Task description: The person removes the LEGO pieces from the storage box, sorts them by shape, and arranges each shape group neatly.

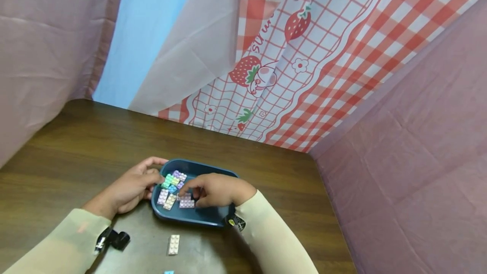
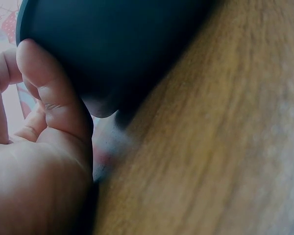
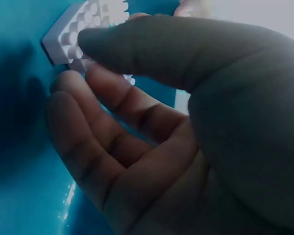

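Note:
A dark blue tray [image 1: 205,222] holds several toy building bricks in its left part. My left hand [image 1: 131,185] grips the tray's left end; in the left wrist view the thumb [image 2: 54,93] lies against the tray wall [image 2: 112,44]. Reaching in from the right, my right hand [image 1: 218,189] has its index finger and thumb on either side of a pale pink brick [image 1: 187,203]. In the right wrist view the thumb [image 3: 122,46] touches this studded brick [image 3: 63,41], and the other fingers are bent below it. Beside it lie a lilac brick [image 1: 162,196] and a cream brick [image 1: 169,201].
Green bricks [image 1: 168,180] and other small pastel bricks lie at the tray's far left. On the table [image 1: 95,138] in front of the tray is another cream brick [image 1: 173,245], with a blue brick [image 1: 169,272] at the frame's bottom edge. Curtains [image 1: 411,172] hang around the table.

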{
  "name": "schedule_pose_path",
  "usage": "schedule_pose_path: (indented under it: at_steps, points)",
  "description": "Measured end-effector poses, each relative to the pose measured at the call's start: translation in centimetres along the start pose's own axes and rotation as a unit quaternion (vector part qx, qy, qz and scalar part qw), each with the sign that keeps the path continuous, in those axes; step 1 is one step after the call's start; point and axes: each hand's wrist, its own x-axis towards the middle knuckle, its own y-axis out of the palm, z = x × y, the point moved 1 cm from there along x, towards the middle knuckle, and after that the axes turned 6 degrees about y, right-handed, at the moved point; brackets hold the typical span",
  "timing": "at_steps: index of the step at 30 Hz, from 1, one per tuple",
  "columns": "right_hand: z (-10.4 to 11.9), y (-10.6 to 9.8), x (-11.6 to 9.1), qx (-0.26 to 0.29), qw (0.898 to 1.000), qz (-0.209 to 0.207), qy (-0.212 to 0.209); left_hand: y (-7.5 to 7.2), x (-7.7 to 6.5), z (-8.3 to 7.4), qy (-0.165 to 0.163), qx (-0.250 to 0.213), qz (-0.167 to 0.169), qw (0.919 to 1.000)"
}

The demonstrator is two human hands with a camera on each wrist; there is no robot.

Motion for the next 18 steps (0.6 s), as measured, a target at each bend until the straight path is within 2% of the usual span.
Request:
schedule_pose_path:
  at_steps: [9, 18]
  points:
    - [-0.5, -0.2, 1.2, 0.009, 0.999, 0.04, 0.021, -0.1, 0.0, 0.2, 0.0, -0.002, -0.001, 1.0]
    - [-0.9, 0.0, 1.8, 0.027, 0.999, 0.043, 0.018, -0.2, 0.2, 0.1, 0.007, -0.001, 0.007, 1.0]
